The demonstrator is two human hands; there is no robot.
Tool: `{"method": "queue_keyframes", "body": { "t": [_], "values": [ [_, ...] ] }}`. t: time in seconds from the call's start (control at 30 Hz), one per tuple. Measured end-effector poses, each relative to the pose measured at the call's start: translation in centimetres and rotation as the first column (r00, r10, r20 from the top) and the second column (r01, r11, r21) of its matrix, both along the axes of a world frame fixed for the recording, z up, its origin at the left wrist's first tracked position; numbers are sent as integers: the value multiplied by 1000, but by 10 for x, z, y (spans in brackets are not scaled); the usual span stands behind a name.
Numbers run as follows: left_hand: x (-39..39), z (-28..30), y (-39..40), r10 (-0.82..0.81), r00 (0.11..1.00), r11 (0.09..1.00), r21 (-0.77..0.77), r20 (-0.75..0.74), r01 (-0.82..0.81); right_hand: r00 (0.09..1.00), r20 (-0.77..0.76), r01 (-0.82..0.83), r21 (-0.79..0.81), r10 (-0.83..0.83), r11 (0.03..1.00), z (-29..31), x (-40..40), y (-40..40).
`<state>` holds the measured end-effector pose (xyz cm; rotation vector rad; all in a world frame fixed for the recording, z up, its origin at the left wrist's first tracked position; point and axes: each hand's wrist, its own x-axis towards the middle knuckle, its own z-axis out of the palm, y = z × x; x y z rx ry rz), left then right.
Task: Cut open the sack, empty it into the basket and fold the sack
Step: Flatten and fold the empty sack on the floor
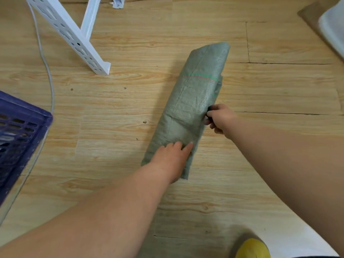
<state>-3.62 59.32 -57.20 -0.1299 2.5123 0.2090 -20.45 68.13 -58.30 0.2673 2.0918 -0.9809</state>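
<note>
Head view: the grey-green sack (193,101) is seen folded into 1 long narrow strip, laid flat on the wood-pattern floor (130,112). Its near end is pressed down by the left hand (171,155), fingers straight and flat on the cloth. Its right edge is pinched by the curled fingers of the right hand (218,118). The purple basket (22,131) is seen well apart at the left edge.

One folded grey-green woven plastic sack (193,101), one purple slotted plastic basket (20,127), one white perforated metal bracket (74,38), one grey cable (48,71), two bare hands: left (171,157), right (220,119).
</note>
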Motion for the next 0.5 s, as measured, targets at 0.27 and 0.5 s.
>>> {"method": "queue_keyframes", "body": {
  "t": [0.27, 0.5],
  "values": [
    [-10, -10, -7, -43, 995, 999, 26, 95, 41, 851, -490, 243, 49, -189, 969, 32, -7, 43],
    [-20, -8, 0, 63, 980, 962, 251, 187, -109, 753, -607, -214, 139, 254, 967, 33, 13, 23]
  ]
}}
